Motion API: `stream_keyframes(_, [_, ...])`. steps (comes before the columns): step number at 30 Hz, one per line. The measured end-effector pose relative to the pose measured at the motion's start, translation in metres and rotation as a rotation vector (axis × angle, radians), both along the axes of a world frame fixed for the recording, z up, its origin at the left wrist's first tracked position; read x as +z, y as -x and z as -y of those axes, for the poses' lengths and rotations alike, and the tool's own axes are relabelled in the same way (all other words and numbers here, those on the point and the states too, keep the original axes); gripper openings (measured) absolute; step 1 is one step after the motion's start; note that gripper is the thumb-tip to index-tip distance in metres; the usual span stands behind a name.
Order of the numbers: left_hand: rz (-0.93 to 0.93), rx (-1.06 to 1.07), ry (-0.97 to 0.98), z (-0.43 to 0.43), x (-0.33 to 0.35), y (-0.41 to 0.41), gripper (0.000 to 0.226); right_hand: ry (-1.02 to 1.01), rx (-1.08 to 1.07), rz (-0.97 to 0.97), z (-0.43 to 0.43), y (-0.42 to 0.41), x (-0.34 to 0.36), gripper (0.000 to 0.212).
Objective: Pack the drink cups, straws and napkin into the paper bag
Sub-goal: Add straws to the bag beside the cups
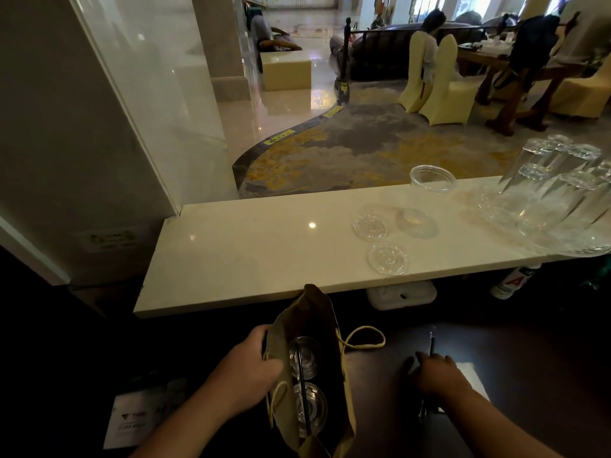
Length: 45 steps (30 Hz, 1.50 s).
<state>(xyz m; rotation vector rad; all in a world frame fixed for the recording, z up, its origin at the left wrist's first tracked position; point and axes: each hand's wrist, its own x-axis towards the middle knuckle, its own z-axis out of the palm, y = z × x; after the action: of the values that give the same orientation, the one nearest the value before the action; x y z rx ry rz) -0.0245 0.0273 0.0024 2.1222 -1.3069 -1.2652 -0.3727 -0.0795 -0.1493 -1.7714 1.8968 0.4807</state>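
Observation:
A brown paper bag (pixel 314 312) stands open on the dark lower counter, below the white ledge. Inside it sit two clear lidded drink cups (pixel 305 355), one behind the other, with a dark straw (pixel 302 385) lying across their lids. My left hand (pixel 254 361) grips the bag's left rim, thumb over the edge. My right hand (pixel 436 375) is to the right of the bag, its fingers curled on a second dark straw (pixel 431 343) that sticks up from them. A white napkin (pixel 471 378) lies flat just beyond that hand.
The white ledge (pixel 251 256) carries two loose clear lids (pixel 388 258), an open clear cup (pixel 426 196) and a cluster of upturned glasses (pixel 555 193) at the right. A white printed card (pixel 132 421) lies at lower left. A glass partition rises on the left.

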Motion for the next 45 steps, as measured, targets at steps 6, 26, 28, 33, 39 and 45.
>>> stream_keyframes(6, [-0.014,0.002,-0.007,0.0,0.001,0.001,0.051,0.019,0.047,0.036,0.002,-0.003,-0.004,0.051])
stream_keyframes(26, [0.011,-0.002,-0.023,0.002,-0.003,-0.002,0.05,0.096,-0.042,0.223,-0.009,-0.082,-0.04,0.019])
stream_keyframes(28, [0.005,-0.003,-0.027,0.002,-0.003,-0.002,0.049,0.067,-0.073,0.221,-0.009,-0.084,-0.048,0.022])
stream_keyframes(33, [-0.005,0.003,-0.03,0.001,-0.001,-0.005,0.048,0.04,-0.144,0.286,-0.007,-0.086,-0.054,0.019])
stream_keyframes(39, [0.007,0.015,-0.047,-0.001,0.005,-0.004,0.05,0.244,-0.106,0.47,-0.009,-0.077,-0.026,0.02])
stream_keyframes(45, [-0.012,0.022,-0.049,-0.005,0.007,-0.003,0.054,0.473,-0.059,0.555,-0.014,-0.075,0.051,0.019])
